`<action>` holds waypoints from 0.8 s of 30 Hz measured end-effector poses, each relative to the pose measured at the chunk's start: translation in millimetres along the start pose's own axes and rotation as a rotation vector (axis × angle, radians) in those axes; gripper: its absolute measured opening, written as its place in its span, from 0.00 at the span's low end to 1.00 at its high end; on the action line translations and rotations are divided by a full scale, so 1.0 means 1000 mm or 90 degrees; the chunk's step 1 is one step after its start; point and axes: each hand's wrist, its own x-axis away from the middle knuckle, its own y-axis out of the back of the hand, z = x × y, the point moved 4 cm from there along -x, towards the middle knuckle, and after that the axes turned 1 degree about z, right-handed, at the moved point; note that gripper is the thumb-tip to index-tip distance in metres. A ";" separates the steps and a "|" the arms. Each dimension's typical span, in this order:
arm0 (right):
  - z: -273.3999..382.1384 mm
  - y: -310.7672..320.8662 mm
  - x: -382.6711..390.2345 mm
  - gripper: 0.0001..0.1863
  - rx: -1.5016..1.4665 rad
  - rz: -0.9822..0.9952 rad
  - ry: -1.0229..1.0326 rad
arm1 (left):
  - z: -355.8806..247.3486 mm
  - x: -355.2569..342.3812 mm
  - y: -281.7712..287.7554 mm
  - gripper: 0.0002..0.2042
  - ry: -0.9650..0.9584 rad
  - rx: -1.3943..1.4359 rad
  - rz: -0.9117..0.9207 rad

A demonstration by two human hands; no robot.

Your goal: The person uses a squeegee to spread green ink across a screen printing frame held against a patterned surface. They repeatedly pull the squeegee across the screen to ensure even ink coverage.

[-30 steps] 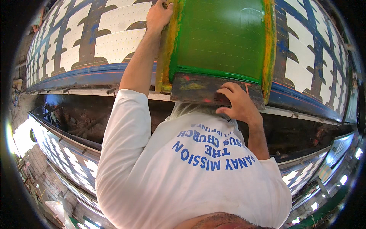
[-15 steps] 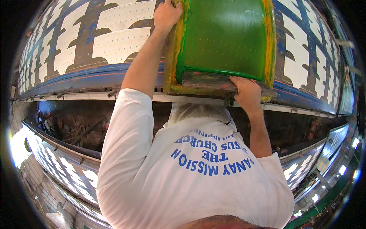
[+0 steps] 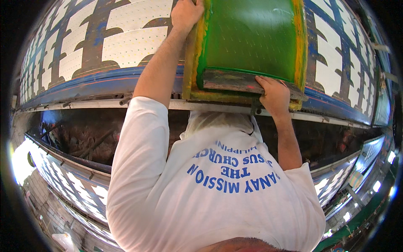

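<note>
A printing screen with a green mesh and a yellow-stained frame lies on the long printing table at the top middle. My left hand is closed on the left edge of its frame, partly cut off by the top of the picture. At the screen's near end, a wide wooden squeegee rests across the mesh. My right hand grips the squeegee near its right end, fingers over its top. Green ink lines the squeegee's far side. The underside of the grip is hidden.
White cut fabric pieces with small dots lie in rows on the table, left and right of the screen. A metal rail runs along the table's near edge. Another table with white pieces stands behind me, across a dark gap.
The squeegee and my right hand have moved a little away from me over the mesh. The screen has shifted slightly to the right in the picture, my left hand with it.
</note>
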 end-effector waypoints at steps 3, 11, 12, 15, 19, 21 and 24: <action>-0.012 -0.009 -0.017 0.30 0.037 -0.042 0.016 | 0.008 -0.002 -0.001 0.22 0.035 0.011 0.012; -0.077 -0.008 -0.181 0.22 0.088 -0.015 -0.022 | 0.006 -0.005 0.001 0.21 0.030 0.011 -0.005; -0.087 -0.004 -0.211 0.20 0.082 -0.045 -0.001 | 0.005 -0.005 0.001 0.21 0.036 -0.003 0.001; -0.119 0.006 -0.299 0.15 0.095 -0.023 -0.015 | 0.001 -0.004 0.002 0.20 0.046 -0.060 0.003; -0.149 0.019 -0.385 0.14 0.132 -0.066 -0.010 | -0.007 -0.004 0.006 0.19 0.065 -0.099 0.011; -0.163 0.022 -0.416 0.13 0.136 -0.075 -0.002 | -0.012 -0.003 0.008 0.18 0.070 -0.112 0.000; -0.181 0.030 -0.451 0.14 0.108 -0.074 0.004 | -0.016 0.000 0.009 0.18 0.095 -0.146 0.004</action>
